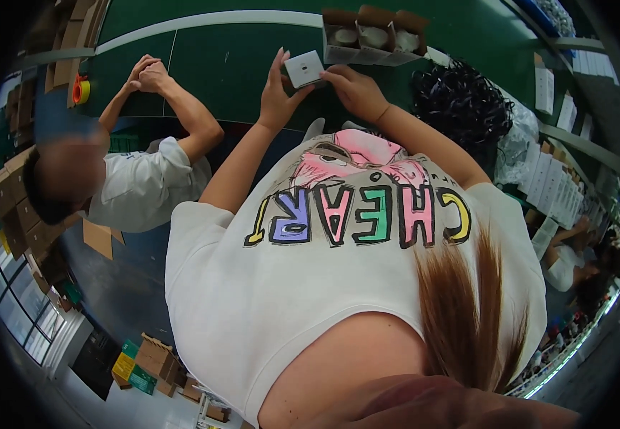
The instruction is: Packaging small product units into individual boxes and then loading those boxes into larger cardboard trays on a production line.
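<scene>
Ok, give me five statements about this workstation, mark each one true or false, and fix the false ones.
1. The left hand holds the small white box, with fingertips of the right hand at its edge. True.
2. The tangled dark strips lie left of the left hand. False: the tangled dark strips lie right of the right hand.
3. The open partitioned carton stands nearer the right hand than the left hand. True.
4. The open partitioned carton is empty. False: pale rounded items sit inside the open partitioned carton.
5. The co-worker's hands are together. True.
</scene>
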Available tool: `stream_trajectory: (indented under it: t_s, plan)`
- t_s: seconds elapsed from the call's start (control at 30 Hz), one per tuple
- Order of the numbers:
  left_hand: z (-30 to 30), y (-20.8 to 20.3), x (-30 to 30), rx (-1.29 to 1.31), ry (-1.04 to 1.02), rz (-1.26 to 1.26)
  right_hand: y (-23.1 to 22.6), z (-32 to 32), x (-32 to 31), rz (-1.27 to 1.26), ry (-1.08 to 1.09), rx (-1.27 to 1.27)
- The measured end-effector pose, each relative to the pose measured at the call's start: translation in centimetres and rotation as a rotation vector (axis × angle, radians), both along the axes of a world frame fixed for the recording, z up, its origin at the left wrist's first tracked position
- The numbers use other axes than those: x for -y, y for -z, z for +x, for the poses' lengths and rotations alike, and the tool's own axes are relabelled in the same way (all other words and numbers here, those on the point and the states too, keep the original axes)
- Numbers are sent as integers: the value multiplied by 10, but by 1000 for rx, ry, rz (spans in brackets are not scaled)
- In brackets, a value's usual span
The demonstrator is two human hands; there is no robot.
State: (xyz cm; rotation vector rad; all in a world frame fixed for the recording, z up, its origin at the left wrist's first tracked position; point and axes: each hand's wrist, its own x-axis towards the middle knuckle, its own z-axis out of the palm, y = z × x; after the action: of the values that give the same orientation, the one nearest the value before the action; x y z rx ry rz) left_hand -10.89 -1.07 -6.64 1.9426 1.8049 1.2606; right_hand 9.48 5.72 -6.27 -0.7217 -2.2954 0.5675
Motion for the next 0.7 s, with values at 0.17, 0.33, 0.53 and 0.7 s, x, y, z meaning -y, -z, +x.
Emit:
stream_trajectory:
  t_s: [0.17, 0.33, 0.53, 0.7]
  plan:
    - [-54, 16, -27, 564, -61, -505, -5, 66, -11, -170, 138, -61]
    - [-122, 29, -68, 107, -271, -465, 30, 179, -51, -20, 741, 511]
    - [-67, 9, -72, 71, -316, -87, 18, 236, -77, -223, 664, 644]
    - [-2, -59, -75, 110, -140, 110, -56, 237, -106, -453, 596, 176]
